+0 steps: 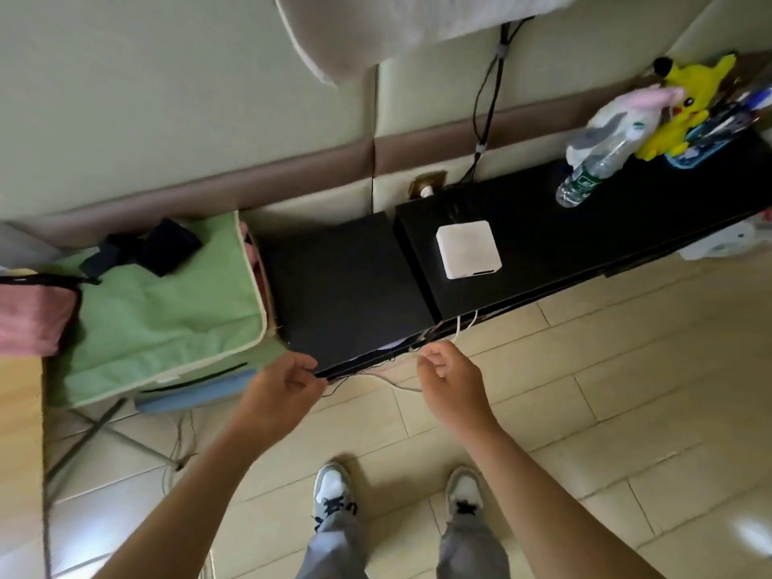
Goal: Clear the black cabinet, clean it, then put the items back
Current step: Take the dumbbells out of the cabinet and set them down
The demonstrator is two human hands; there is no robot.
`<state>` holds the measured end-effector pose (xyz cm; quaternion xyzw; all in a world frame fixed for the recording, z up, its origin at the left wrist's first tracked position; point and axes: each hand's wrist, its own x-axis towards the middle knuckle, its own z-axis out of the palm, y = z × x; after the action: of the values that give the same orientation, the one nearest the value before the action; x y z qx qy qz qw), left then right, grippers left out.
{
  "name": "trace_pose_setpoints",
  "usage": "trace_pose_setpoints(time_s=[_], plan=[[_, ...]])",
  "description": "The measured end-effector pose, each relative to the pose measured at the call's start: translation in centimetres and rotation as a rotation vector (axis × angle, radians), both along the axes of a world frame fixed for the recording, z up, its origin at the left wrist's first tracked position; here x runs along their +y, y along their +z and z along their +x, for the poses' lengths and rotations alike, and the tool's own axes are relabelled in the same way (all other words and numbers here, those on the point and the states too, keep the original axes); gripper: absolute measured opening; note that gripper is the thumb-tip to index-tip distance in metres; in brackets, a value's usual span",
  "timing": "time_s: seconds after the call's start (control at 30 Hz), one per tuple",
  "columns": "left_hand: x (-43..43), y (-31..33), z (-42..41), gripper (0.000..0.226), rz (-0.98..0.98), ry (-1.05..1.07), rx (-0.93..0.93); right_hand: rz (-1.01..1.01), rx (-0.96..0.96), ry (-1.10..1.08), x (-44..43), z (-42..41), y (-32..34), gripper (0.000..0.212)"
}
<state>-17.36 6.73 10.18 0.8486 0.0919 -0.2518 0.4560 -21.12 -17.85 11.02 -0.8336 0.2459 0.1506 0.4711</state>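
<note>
The black cabinet [346,286] runs low along the wall, with a lower left block and a longer right part. On the longer part lie a white square box [468,249], a clear water bottle [585,177], a white and pink plush [618,114] and a yellow plush [685,98]. My left hand [288,382] is at the front edge of the left block, its curled fingers pinching a thin dark wire [338,384]. My right hand [447,374] is curled at the front edge and holds a white cable [458,323] that hangs from the cabinet.
A green fabric storage box [167,311] with dark cloth on it stands against the cabinet's left side. A blue tray [706,144] with pens is at the far right. Black cables [486,98] run up the padded wall. My feet stand on pale floor tiles [605,411].
</note>
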Motion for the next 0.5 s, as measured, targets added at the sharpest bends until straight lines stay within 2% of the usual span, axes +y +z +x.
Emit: trace_pose_setpoints(time_s=[0.1, 0.17, 0.27, 0.4, 0.5], plan=[[-0.4, -4.1, -2.5, 0.011, 0.104, -0.102, -0.046, -0.045, 0.036, 0.132, -0.6, -0.3, -4.5, 0.023], [-1.8, -7.6, -4.2, 0.018, 0.141, -0.205, -0.052, -0.091, 0.044, 0.203, -1.4, -0.4, -8.3, 0.022], [-4.3, -14.1, -5.4, 0.033, 0.212, -0.245, -0.107, -0.179, 0.002, 0.36, -2.1, 0.6, -14.5, 0.029], [-7.7, -23.9, -4.0, 0.042, 0.382, -0.233, -0.369, -0.345, -0.229, 0.562, -1.7, 3.4, -23.6, 0.042], [-9.4, -28.8, -1.4, 0.036, 0.581, -0.194, -0.63, -0.428, -0.372, 0.551, -1.2, 5.8, -29.0, 0.036]])
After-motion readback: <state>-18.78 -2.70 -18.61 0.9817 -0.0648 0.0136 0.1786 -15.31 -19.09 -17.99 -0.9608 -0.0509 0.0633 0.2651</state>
